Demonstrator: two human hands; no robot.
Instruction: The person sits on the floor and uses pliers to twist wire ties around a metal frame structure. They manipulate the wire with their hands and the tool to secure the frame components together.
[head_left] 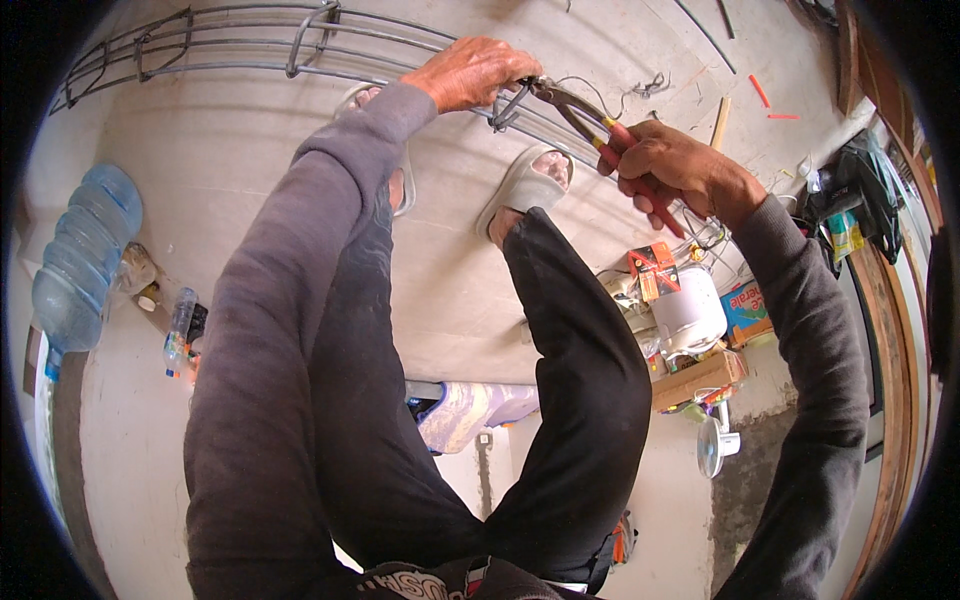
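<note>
A long rebar cage [297, 50] of grey steel rods, crossed by square stirrups, runs along the far side of the floor. My left hand [472, 72] lies over the rods with its fingers curled round the cage by a stirrup. Pincers [566, 100] with red and yellow handles are gripped in my right hand [672, 165]. Their jaws meet the steel right at my left fingertips, where a thin tie wire [600, 92] loops away. Exactly what the jaws bite is too small to make out.
My sandalled feet [527, 185] stand close to the cage. At right are a white bucket [690, 312], cardboard boxes [700, 380], a small fan [712, 445] and black plastic bags [868, 185]. A large blue water bottle [85, 260] is at left. Offcuts [760, 92] lie far right.
</note>
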